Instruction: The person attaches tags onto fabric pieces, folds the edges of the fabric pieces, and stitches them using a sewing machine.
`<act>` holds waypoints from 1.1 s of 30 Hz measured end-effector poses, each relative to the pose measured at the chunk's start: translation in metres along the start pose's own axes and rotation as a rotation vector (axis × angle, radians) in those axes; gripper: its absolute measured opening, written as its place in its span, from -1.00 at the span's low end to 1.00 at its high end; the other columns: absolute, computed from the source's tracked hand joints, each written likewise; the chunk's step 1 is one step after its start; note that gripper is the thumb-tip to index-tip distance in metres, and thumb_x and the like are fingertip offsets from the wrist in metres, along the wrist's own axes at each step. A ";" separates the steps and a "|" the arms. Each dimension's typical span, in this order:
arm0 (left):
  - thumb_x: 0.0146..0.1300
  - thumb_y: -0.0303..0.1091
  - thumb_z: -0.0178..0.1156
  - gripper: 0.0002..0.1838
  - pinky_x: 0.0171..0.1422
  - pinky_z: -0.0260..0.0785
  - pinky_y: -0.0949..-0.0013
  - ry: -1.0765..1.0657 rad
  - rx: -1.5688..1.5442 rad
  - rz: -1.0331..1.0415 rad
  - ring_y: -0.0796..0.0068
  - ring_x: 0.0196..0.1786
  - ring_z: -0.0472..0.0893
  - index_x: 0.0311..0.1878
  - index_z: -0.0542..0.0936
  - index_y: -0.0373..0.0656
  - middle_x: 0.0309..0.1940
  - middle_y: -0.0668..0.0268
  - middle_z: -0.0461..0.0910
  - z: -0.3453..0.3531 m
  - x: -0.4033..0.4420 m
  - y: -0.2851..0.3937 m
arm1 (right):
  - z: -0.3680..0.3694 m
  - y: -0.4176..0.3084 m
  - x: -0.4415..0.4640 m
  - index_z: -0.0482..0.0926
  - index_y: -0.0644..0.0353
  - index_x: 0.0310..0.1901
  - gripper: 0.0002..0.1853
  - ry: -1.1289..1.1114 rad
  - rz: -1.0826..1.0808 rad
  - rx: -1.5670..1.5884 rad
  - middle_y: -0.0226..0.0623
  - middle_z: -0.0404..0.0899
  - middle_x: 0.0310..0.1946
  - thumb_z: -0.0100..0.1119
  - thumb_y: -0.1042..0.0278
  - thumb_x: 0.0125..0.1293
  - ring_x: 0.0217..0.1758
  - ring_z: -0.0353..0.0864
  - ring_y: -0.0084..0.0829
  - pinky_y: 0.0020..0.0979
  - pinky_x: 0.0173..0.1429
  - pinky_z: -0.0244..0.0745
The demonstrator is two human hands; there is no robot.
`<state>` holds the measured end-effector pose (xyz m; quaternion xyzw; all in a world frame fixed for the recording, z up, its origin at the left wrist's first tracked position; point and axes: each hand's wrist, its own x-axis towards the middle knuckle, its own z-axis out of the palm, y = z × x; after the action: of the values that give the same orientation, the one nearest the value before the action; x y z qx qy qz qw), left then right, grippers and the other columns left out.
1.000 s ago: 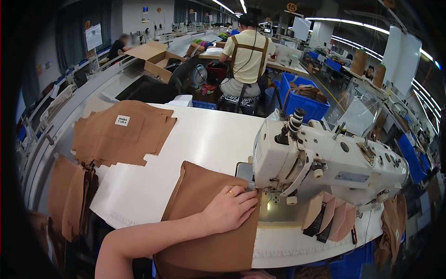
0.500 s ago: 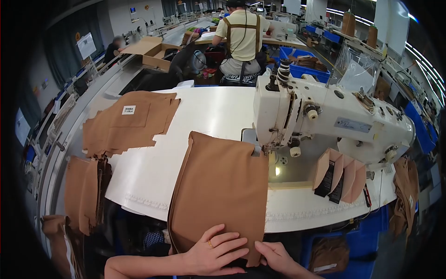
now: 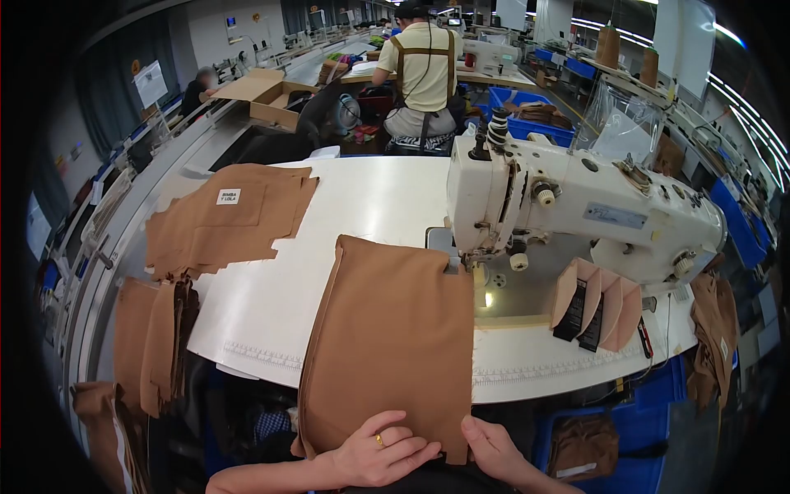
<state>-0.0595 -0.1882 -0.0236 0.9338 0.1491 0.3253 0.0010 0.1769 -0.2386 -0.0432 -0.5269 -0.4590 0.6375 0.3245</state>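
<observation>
A brown fabric piece (image 3: 391, 329) lies over the white table's front edge, its top right corner at the needle area of the white sewing machine (image 3: 584, 202). My left hand (image 3: 380, 453), with a ring on one finger, rests on the fabric's lower edge, fingers bent and slightly apart. At the lower right corner, my right hand (image 3: 494, 449) pinches the fabric edge between thumb and fingers. More brown pieces (image 3: 234, 214) with a white label lie at the table's left.
A pink divided holder (image 3: 597, 305) with black labels stands right of the needle. Brown cloth bundles (image 3: 152, 342) hang at the left. A blue bin (image 3: 650, 420) sits below at right. A person (image 3: 426, 74) sits ahead, back turned. An open carton (image 3: 276, 99) stands behind.
Since a second ago, my left hand has come from beside the needle down to the fabric's lower edge. My right hand has come into view at the lower corner. The view has tilted down.
</observation>
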 end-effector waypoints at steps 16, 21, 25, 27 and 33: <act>0.15 -0.23 0.47 -0.64 -0.43 0.40 0.58 -0.140 -0.007 0.033 0.64 -0.43 0.51 0.00 0.71 -0.08 -0.41 0.51 0.50 -0.005 0.007 -0.021 | 0.010 0.023 0.005 0.38 0.40 0.34 -0.51 -0.206 0.107 0.805 -0.07 0.53 0.25 -0.35 0.18 0.68 0.29 0.56 -0.26 -0.17 0.40 0.45; 0.14 -0.19 0.43 -0.58 -0.51 0.36 0.60 -0.218 -0.050 0.040 0.69 -0.45 0.50 0.09 0.69 -0.02 -0.40 0.52 0.46 -0.007 0.011 -0.022 | 0.008 0.014 0.000 0.43 0.43 0.29 -0.54 -0.174 0.132 0.774 -0.08 0.59 0.16 -0.23 0.20 0.68 0.21 0.62 -0.30 -0.20 0.34 0.53; 0.09 -0.22 0.41 -0.52 -0.50 0.38 0.59 -0.251 -0.067 0.091 0.70 -0.43 0.51 0.14 0.69 0.03 -0.31 0.52 0.49 -0.008 0.008 -0.027 | 0.008 0.006 -0.002 0.49 0.45 0.22 -0.53 -0.165 0.174 0.658 -0.10 0.65 0.08 -0.17 0.16 0.67 0.10 0.69 -0.34 -0.30 0.23 0.62; 0.08 -0.21 0.42 -0.52 -0.50 0.39 0.59 -0.244 -0.054 0.098 0.70 -0.43 0.51 0.13 0.69 0.04 -0.29 0.52 0.50 -0.008 0.007 -0.026 | 0.010 0.001 -0.003 0.55 0.43 0.16 -0.53 -0.169 0.179 0.551 -0.12 0.70 -0.02 -0.14 0.12 0.66 -0.02 0.74 -0.38 -0.39 0.11 0.65; 0.23 -0.02 0.39 -0.58 -0.42 0.39 0.55 -0.092 -0.096 0.044 0.64 -0.34 0.49 0.07 0.68 -0.02 -0.23 0.46 0.49 -0.009 0.010 -0.023 | 0.002 -0.015 -0.004 0.66 0.38 -0.10 -0.52 -0.163 0.159 0.241 -0.17 0.75 -0.38 -0.10 0.08 0.65 -0.39 0.74 -0.49 -0.59 -0.35 0.54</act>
<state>-0.0634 -0.1646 -0.0126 0.9497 0.1126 0.2887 0.0455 0.1744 -0.2372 -0.0273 -0.4654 -0.3611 0.7521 0.2956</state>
